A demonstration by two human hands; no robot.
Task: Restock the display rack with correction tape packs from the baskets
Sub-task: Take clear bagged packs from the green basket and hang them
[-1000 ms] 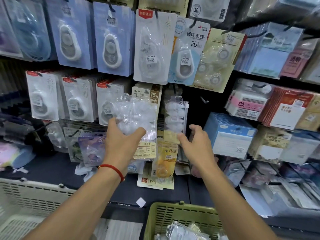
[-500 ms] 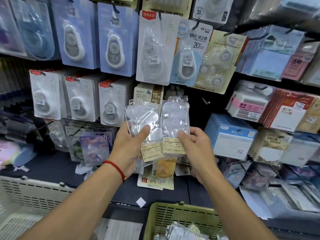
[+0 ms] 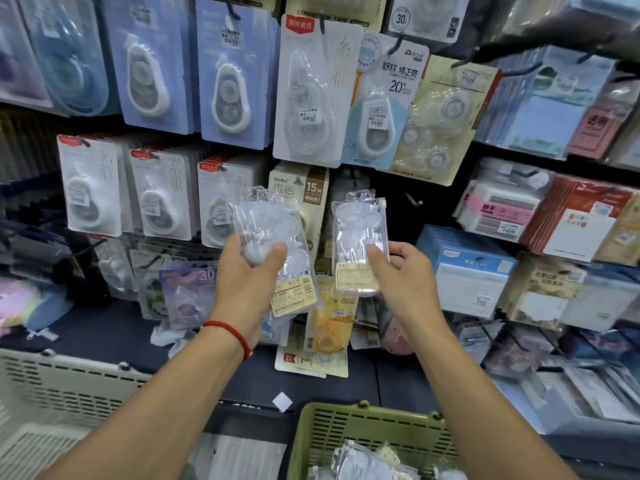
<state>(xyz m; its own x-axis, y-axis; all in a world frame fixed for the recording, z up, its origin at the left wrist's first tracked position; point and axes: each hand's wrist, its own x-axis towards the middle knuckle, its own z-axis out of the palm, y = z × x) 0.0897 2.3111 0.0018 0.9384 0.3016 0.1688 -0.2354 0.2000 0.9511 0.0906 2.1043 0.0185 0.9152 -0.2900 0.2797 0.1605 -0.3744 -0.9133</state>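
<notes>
Near the middle of the frame, the left hand holds a clear plastic pack of white correction tapes with a cream label, its grip clamped on the pack with the thumb across the front. Just to the right, the right hand pinches a second clear plastic pack of white correction tapes, held upright, thumb pressed on its front above the cream label. The two packs are near each other but apart. Both are raised in front of the dark display rack, which fills the upper part of the frame with hanging carded correction tapes. A red string bracelet circles the left wrist. At the bottom centre, an olive-green slotted plastic basket contains more clear packs. At the lower left stands a cream slotted plastic basket.
</notes>
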